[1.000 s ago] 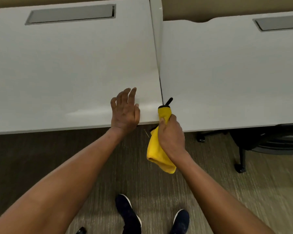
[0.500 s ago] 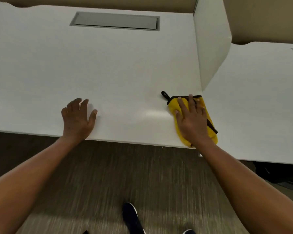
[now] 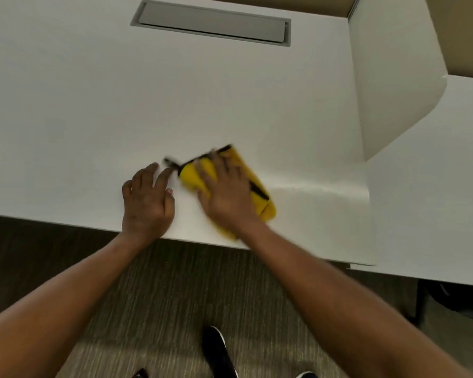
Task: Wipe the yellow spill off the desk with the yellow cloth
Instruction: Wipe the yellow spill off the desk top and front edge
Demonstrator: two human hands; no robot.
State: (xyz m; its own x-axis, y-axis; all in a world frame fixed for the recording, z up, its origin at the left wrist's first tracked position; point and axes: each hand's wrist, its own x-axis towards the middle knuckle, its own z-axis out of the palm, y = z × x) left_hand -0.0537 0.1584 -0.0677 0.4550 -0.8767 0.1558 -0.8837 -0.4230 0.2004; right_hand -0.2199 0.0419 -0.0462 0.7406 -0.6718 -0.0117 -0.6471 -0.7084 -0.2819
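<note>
The yellow cloth [image 3: 260, 186], edged in black with a small black loop, lies flat on the white desk [image 3: 175, 99] near its front edge. My right hand [image 3: 227, 197] presses down on the cloth with fingers spread, covering most of it; it is blurred by motion. My left hand [image 3: 148, 203] rests flat on the desk just left of the cloth, fingers apart, holding nothing. No yellow spill shows on the desk. A faint shiny streak lies on the desk right of the cloth.
A grey cable hatch [image 3: 210, 23] is set into the desk at the back. A white divider panel [image 3: 393, 77] stands at the right, with a second white desk [image 3: 434, 200] beyond it. Below lie carpet and my dark shoe [image 3: 219, 353].
My right hand has slid the cloth leftward along the desk's front edge, away from the divider. My left hand now sits close beside the cloth. The view has shifted left.
</note>
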